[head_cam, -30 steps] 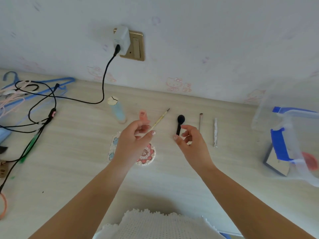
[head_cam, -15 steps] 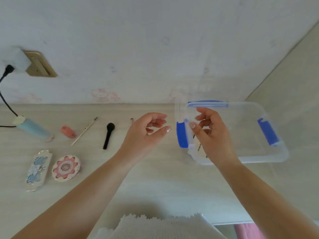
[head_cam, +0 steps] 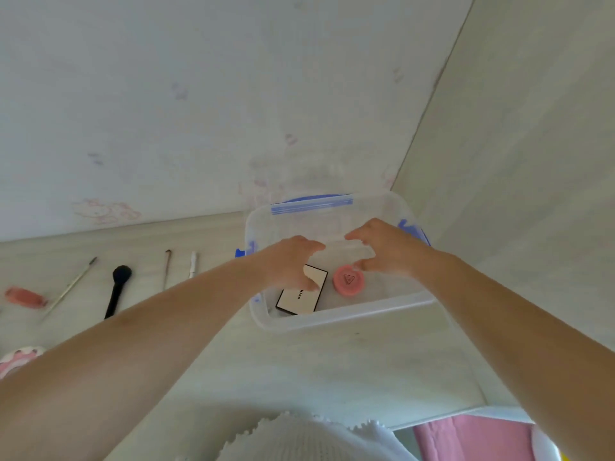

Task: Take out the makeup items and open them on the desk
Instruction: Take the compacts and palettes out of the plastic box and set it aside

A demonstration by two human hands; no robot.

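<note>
Bench (head_cam: 299, 367): pale wood grain, set against a wall, with a side panel at its right end.

Box (head_cam: 336, 319): clear plastic, blue clips, lid off, at the bench's right end by the corner. Contents: white case (head_cam: 296, 299) with a black edge and small lettering, lying flat at the left; round pink jar (head_cam: 348, 280), closed, just right of the case.

Left hand (head_cam: 289, 262): inside the box above the case. Fingers spread and curved, thumb tip at or near the case's top; whether it grips cannot be told.

Right hand (head_cam: 387, 249): inside the box above the jar. Fingers curved and parted, holding nothing; thumb near the jar's rim, contact unclear.

Laid out on the bench left of the box, well apart from it: white stick (head_cam: 192, 265), thin brush (head_cam: 166, 269), black brush (head_cam: 117, 289), slim pencil (head_cam: 71, 287), pink tube (head_cam: 25, 297). Pink-and-white round compact (head_cam: 16, 359) at the left edge, partly cut off.
</note>
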